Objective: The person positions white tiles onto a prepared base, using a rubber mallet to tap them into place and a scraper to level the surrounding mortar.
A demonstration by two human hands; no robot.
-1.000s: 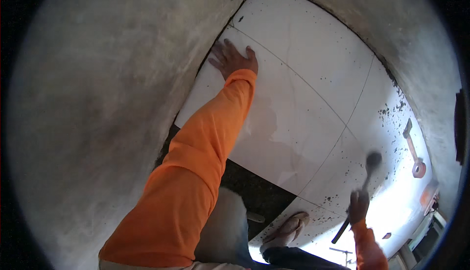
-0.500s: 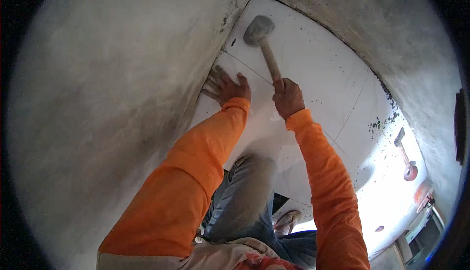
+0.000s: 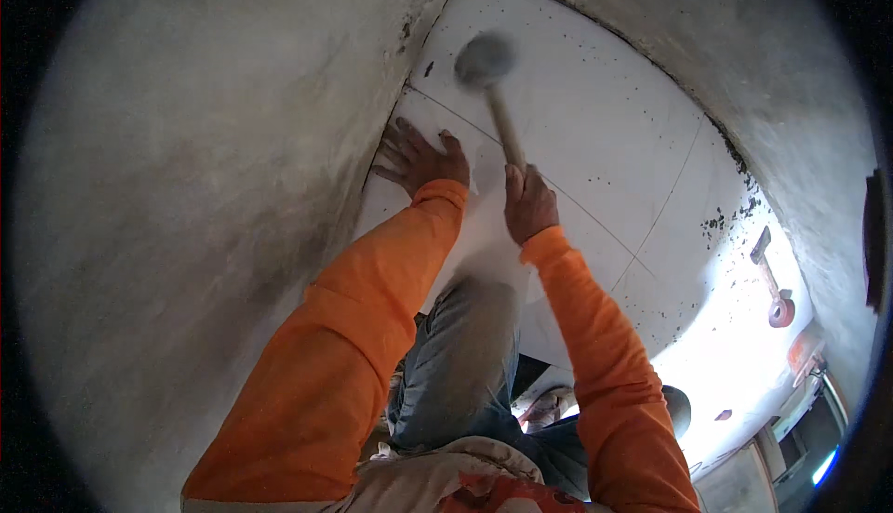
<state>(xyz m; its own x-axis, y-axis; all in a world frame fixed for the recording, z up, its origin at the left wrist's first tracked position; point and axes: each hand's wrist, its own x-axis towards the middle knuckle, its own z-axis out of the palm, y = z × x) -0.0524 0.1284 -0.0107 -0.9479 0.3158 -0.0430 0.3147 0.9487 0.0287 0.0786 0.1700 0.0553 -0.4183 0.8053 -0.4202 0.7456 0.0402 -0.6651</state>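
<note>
Mallet (image 3: pixel 499 111) raised or landing over white floor tiling, upper middle of the frame.
Its blurred head overlies the far tile (image 3: pixel 577 94); contact cannot be told. Right hand (image 3: pixel 530 204), right of frame centre, has its fingers wrapped round the handle. Left hand (image 3: pixel 419 155), left of centre, lies with fingers spread on the near tile (image 3: pixel 484 220), just beside the wall (image 3: pixel 233 159) and below the joint (image 3: pixel 586 213). Step in hand is judged to be tapping laid tiles; the next move appears to call for a controlled strike, clear of those spread fingers.
</note>
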